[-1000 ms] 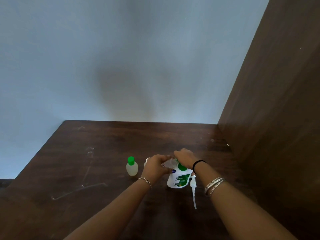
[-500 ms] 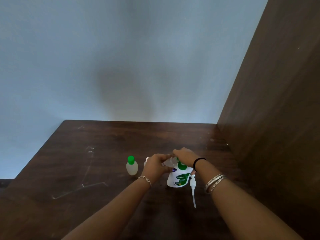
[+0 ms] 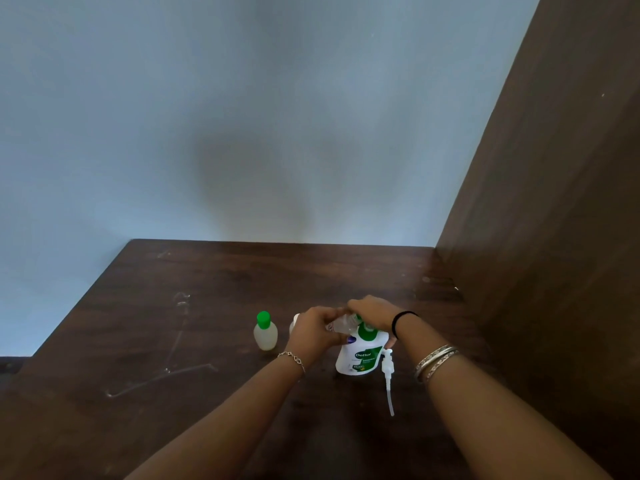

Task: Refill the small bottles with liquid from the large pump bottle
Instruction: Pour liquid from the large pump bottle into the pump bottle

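The large white pump bottle (image 3: pixel 358 358) with a green label stands on the dark wooden table (image 3: pixel 207 306). Its white pump (image 3: pixel 388 379) with the tube lies on the table just to its right. My left hand (image 3: pixel 313 329) grips a small clear bottle (image 3: pixel 341 328), held tilted above the large bottle's top. My right hand (image 3: pixel 374 311) curls over that small bottle's green cap end. A second small bottle (image 3: pixel 265 332) with a green cap stands upright to the left. A small white object (image 3: pixel 295 323) is mostly hidden behind my left hand.
A brown wooden panel (image 3: pixel 554 237) rises along the table's right side. A pale blue wall (image 3: pixel 242 133) stands behind the table. Scratch marks (image 3: pixel 162 375) run across the table's left half.
Both hands stay together at the small clear bottle over the large bottle; only tiny shifts show. The other bottle and the pump have not moved.
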